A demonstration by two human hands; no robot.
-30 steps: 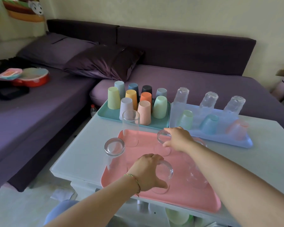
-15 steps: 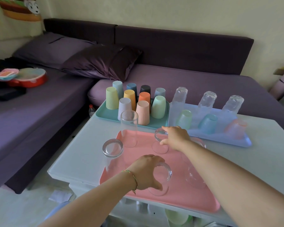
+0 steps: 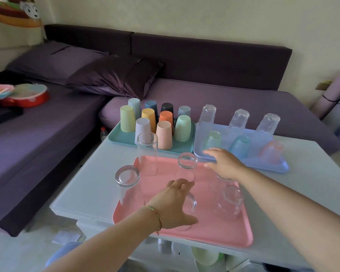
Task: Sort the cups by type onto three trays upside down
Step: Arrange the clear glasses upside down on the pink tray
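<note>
Purple sofa [image 3: 224, 99] behind, the desk [image 3: 90, 183] carried a teal tray [image 3: 118, 137] of inverted plastic cups [image 3: 164, 135], a pink tray [image 3: 210, 228] where left hand [image 3: 175, 205] and right hand [image 3: 226, 163] spread open over upturned clear glasses [image 3: 185, 160], then a blue tray [image 3: 273, 165]; sorting seemed nearly done.

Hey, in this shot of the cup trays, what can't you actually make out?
- Head view, left hand covers most of a clear glass on the pink tray; contact unclear.
- Head view, right hand is motion-blurred, fingers indistinct.
- Head view, black cup on the green tray: lower part hidden by the orange cup.
- Head view, green object under the table: cut off by the tabletop edge.
</note>
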